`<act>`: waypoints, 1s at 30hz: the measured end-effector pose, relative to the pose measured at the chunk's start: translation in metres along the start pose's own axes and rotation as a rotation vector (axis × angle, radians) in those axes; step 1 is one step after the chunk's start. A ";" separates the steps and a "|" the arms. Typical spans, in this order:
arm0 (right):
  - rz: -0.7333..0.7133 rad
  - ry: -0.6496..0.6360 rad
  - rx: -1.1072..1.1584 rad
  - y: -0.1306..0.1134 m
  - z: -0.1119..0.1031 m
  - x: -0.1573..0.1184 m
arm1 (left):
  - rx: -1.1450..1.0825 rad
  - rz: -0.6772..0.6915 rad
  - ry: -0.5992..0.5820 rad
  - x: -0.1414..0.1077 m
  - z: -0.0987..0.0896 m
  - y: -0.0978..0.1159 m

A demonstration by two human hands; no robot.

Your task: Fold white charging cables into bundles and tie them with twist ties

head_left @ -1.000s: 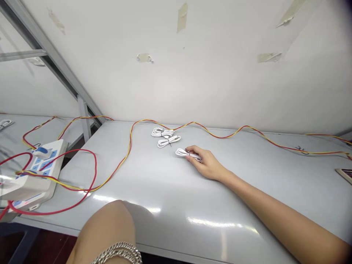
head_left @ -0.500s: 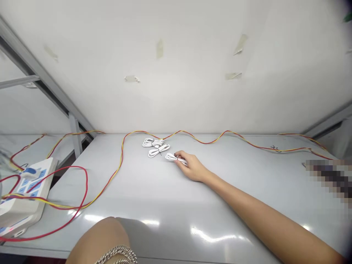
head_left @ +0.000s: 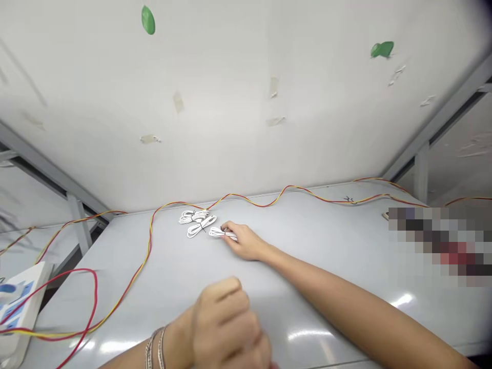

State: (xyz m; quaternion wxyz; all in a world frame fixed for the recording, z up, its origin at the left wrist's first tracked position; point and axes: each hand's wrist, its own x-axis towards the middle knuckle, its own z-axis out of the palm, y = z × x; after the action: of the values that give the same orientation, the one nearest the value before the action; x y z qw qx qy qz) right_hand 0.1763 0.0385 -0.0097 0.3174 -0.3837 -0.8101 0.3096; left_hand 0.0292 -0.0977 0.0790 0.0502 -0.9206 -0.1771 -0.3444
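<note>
Right hand: with our right hand (head_left: 246,242) we grip a coiled white cable (head_left: 223,233) between thumb and fingers, low at the grey table (head_left: 315,236); a dark tie goes around its middle.
Left hand: our left hand (head_left: 230,325) is curled closed, nearer to us, blurred; we cannot tell if something is inside.
White bundles: two other tied cables (head_left: 197,221) lie touching, just beside the gripped one; a red and yellow wire (head_left: 149,238) runs behind them.
</note>
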 end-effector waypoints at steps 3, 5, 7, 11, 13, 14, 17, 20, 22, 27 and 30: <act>0.000 0.005 0.019 0.001 0.000 0.001 | 0.022 -0.045 0.183 0.006 0.027 -0.042; 0.011 0.012 0.040 0.003 -0.001 0.001 | 0.007 -0.132 0.273 -0.002 0.042 -0.067; 0.031 0.024 0.066 0.004 -0.003 0.001 | -0.061 -0.329 0.254 -0.014 0.051 -0.086; 0.065 0.011 0.124 0.005 -0.006 0.001 | -0.237 -0.861 0.339 -0.033 0.058 -0.111; 0.080 0.007 0.147 0.004 -0.007 0.001 | -0.329 -1.001 0.369 -0.036 0.060 -0.117; 0.081 0.011 0.155 0.003 -0.008 0.000 | -0.400 -1.054 0.362 -0.036 0.061 -0.119; 0.053 0.050 0.155 0.002 -0.008 0.000 | -0.537 -1.129 0.291 -0.034 0.064 -0.121; 0.034 0.058 0.154 0.001 -0.008 -0.001 | -0.564 -1.159 0.268 -0.033 0.065 -0.119; 0.028 0.058 0.148 0.001 -0.007 -0.002 | -0.569 -1.158 0.260 -0.033 0.065 -0.118; 0.029 0.044 0.160 -0.003 -0.008 -0.005 | -0.604 -1.150 0.276 -0.035 0.065 -0.119; 0.021 0.029 0.187 -0.005 -0.009 -0.006 | -0.642 -1.145 0.291 -0.035 0.066 -0.121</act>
State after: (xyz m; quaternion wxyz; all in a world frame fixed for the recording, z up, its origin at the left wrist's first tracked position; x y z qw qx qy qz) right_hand 0.1836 0.0338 -0.0026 0.3602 -0.3651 -0.7689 0.3818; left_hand 0.0013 0.0191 0.0025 -0.3932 -0.5949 -0.5175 -0.4730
